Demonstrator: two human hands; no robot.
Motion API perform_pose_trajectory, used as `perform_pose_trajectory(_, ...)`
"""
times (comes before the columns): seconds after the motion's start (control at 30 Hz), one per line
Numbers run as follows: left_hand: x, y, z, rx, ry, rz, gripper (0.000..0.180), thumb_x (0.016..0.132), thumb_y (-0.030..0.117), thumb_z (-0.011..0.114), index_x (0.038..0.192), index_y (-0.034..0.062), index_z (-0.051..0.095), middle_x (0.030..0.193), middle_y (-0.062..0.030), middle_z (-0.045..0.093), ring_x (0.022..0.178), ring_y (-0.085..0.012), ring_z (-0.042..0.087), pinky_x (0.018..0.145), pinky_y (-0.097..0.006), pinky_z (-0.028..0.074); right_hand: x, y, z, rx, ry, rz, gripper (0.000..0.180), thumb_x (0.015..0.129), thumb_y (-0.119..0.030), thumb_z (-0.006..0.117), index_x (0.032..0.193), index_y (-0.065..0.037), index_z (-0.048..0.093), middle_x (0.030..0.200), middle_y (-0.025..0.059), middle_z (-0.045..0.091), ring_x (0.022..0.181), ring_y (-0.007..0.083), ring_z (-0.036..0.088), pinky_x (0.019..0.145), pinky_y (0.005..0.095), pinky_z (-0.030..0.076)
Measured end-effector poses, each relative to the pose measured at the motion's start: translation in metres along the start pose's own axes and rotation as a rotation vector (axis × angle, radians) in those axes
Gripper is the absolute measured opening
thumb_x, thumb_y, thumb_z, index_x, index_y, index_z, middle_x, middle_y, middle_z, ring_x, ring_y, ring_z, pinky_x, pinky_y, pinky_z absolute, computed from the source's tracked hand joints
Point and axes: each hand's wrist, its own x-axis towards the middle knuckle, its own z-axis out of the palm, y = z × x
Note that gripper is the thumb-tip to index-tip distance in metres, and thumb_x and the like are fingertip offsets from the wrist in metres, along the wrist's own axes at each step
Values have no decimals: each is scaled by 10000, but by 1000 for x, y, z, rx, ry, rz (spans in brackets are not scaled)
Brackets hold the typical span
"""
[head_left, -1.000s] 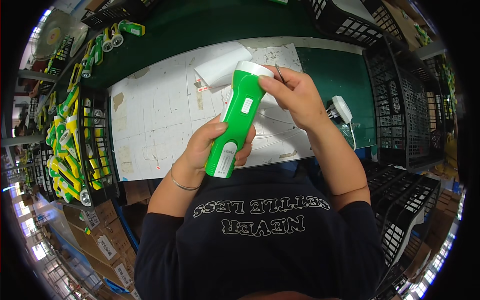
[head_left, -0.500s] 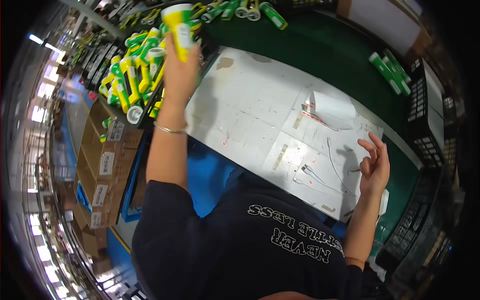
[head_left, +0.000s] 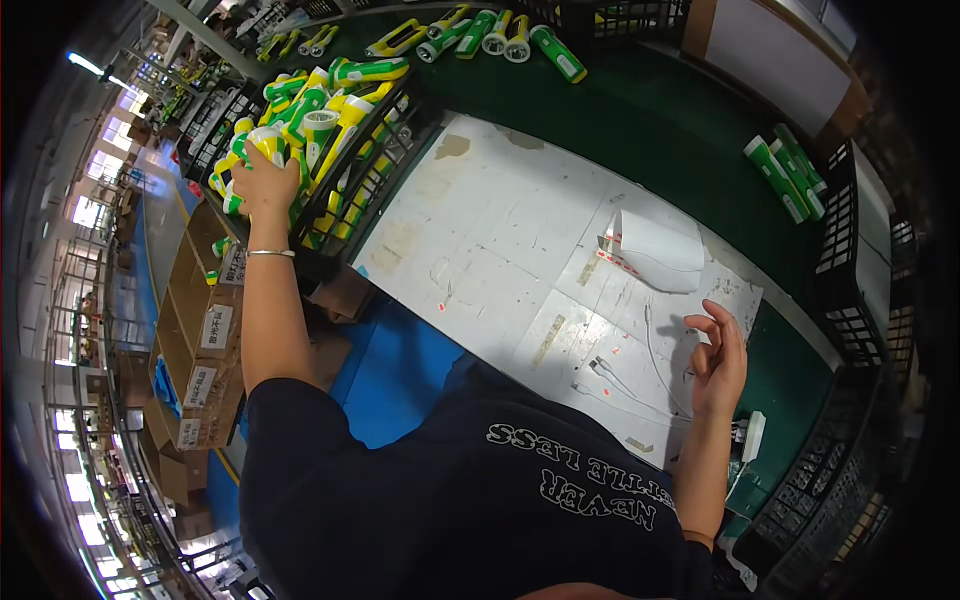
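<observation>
Two hands work apart: the left hand (head_left: 262,183) is closed on a yellow-and-green flashlight (head_left: 262,143) in the black crate (head_left: 372,150) at far left, seemingly setting it among the others; the right hand (head_left: 720,357) hovers loosely open, empty, above the thin cables (head_left: 612,372) on the counter (head_left: 490,225), which it would pick up next

Two hands are in view: the left hand (head_left: 262,183) and the right hand (head_left: 720,360). Four flashlights (head_left: 490,32) lie in a row at the far edge of the surface (head_left: 640,110). Three green flashlights (head_left: 785,178) lie together at its right. The crate (head_left: 375,165) holds a heap too dense to count. Two white cables (head_left: 650,345) lie on the white sheet (head_left: 500,230). One paper roll (head_left: 655,250) lies there.
</observation>
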Motion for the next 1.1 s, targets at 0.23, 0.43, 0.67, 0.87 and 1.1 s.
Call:
perform_pose_trajectory(0.23, -8, 51, 12, 137, -105, -37, 748, 751, 490, 567, 1397, 254, 273, 1426, -171, 216, 1275, -403, 251, 931, -654, 237, -1, 5, -2, -87, -35, -20, 399, 919, -307, 416, 1122, 18, 526, 854, 95, 625, 395, 15, 225, 371, 189, 151)
perform_pose_trajectory(0.43, 20, 54, 48, 124, 456, 316, 727, 774, 483, 585, 1386, 220, 296, 1400, -228, 243, 1292, -434, 183, 899, -720, 169, -7, -2, -1, -80, -114, -11, 359, 912, -288, 432, 1129, -20, 533, 848, 54, 629, 439, 0, 244, 402, 171, 176)
perform_pose_trajectory(0.67, -105, 327, 42, -542, 208, 1120, 674, 690, 219, 702, 1288, 101, 414, 1266, -229, 393, 1184, -388, 375, 969, -454, 354, -12, 0, -2, -52, -327, 65, 234, 932, -127, 478, 1130, -9, 517, 949, 61, 595, 927, 100, 544, 824, 242, 432)
perform_pose_trajectory(0.87, -250, 510, 81, -565, -327, 1475, 693, 708, 150, 664, 1330, 171, 359, 1399, -125, 295, 1293, -305, 293, 977, -503, 345, -6, 14, -4, -57, -276, 58, 222, 905, -144, 528, 1085, -17, 551, 921, 59, 612, 877, 102, 594, 786, 248, 468)
perform_pose_trajectory(1.1, -282, 578, 74, -249, -307, 1514, 563, 686, 290, 686, 1198, 177, 484, 1137, -78, 534, 1135, -278, 470, 818, -469, 438, 0, 13, -13, -94, -217, 60, 233, 893, -170, 525, 1070, -26, 572, 881, 69, 627, 842, 109, 608, 742, 240, 463)
